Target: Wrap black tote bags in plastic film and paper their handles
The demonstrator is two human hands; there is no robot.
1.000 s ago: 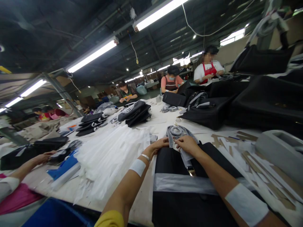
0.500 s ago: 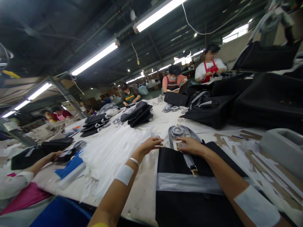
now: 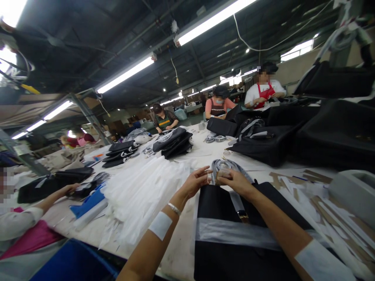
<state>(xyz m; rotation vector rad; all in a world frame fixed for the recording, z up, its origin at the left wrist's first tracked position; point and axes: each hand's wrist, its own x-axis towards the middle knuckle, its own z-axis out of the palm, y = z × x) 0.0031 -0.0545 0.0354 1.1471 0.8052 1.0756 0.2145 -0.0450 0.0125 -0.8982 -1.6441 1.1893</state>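
Note:
A black bag (image 3: 222,207) with a grey band lies flat on the white table (image 3: 181,249) in front of me. A grey strap (image 3: 224,166) with a metal buckle runs over its top edge. My left hand (image 3: 195,182) pinches a thin clear wrapper at the strap's coiled end. My right hand (image 3: 234,180) grips the same part of the strap from the other side. Both hands are closed and nearly touch each other.
A heap of clear white plastic bags (image 3: 140,193) lies left of the bag. Cardboard strips (image 3: 319,203) and a grey tray (image 3: 354,193) lie to the right. Stacks of black bags (image 3: 272,142) stand beyond. A co-worker's hand (image 3: 68,190) rests at the left; other people work across the table.
Both hands lifted off the bag and came together on the strap's coiled end. The left hand moved right and now pinches the wrapper. The camera drifted slightly.

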